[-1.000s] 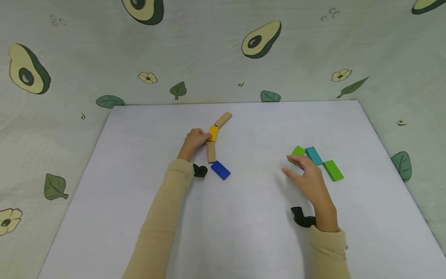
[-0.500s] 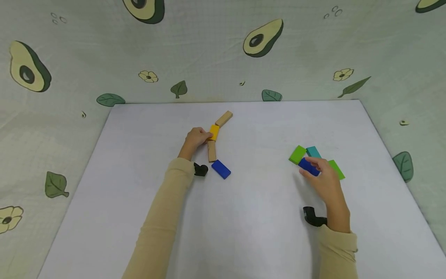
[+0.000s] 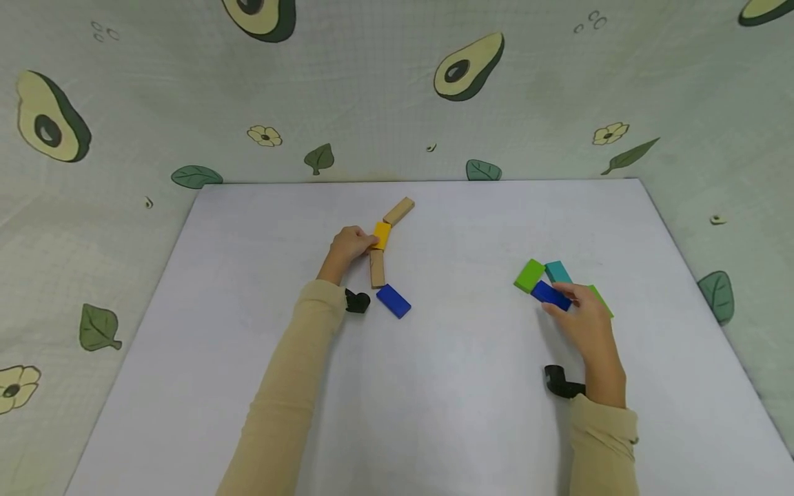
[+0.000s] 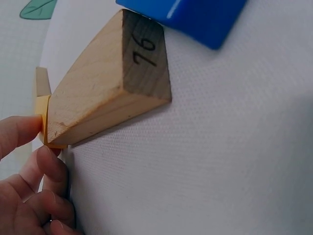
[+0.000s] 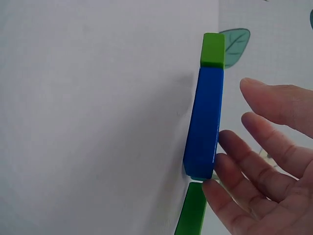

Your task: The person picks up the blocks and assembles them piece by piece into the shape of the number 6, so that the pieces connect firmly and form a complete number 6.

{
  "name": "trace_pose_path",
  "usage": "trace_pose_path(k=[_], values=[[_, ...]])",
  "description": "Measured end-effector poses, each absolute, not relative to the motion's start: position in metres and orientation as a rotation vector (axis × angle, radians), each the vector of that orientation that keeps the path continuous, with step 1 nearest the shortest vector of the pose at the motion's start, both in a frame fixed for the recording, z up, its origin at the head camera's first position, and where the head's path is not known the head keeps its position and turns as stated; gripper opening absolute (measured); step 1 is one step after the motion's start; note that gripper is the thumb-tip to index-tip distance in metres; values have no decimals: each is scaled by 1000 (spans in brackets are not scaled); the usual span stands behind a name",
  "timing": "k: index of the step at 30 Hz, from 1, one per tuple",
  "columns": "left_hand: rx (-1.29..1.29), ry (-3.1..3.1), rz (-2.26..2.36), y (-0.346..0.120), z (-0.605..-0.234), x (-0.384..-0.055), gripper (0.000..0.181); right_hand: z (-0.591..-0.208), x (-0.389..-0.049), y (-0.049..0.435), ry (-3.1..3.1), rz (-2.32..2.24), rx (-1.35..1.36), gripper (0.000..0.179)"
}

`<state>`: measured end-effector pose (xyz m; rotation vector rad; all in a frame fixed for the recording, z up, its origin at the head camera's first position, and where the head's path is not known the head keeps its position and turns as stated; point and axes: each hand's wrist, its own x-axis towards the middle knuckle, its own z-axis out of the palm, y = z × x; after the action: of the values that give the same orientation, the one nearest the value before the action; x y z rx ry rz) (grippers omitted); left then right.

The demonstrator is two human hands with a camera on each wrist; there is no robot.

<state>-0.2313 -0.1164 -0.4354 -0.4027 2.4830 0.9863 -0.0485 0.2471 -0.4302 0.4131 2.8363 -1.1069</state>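
Note:
In the head view my left hand (image 3: 350, 246) pinches a yellow block (image 3: 382, 235) between thumb and fingers. The yellow block's ends adjoin two plain wooden blocks, a nearer one (image 3: 377, 269) and a farther one (image 3: 399, 211). Numbers mark the nearer one's end in the left wrist view. A blue block (image 3: 393, 301) lies at the near end of this row. My right hand (image 3: 586, 320), fingers parted, is beside another blue block (image 3: 551, 295); its lower fingertips (image 5: 222, 159) appear close to or touching it. A green block (image 3: 530, 276) and a teal block (image 3: 558, 271) adjoin that blue block.
A second green block (image 3: 600, 300) is partly hidden behind my right hand. The blocks lie on a white tabletop (image 3: 459, 386). Avocado-print cloth (image 3: 384, 89) hangs behind it. Black camera mounts (image 3: 563, 383) project from both wrists.
My right hand has moved rightward from the left green block, bringing the right-hand blue block into view and covering more of the other green block. My left hand stays at the yellow block.

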Motion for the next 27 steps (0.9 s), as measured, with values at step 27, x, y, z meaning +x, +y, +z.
trace_pose_path(k=[27], values=[[-368, 2523, 948, -117, -445, -232, 30, -439, -64, 249, 2827, -880, 273, 50]])
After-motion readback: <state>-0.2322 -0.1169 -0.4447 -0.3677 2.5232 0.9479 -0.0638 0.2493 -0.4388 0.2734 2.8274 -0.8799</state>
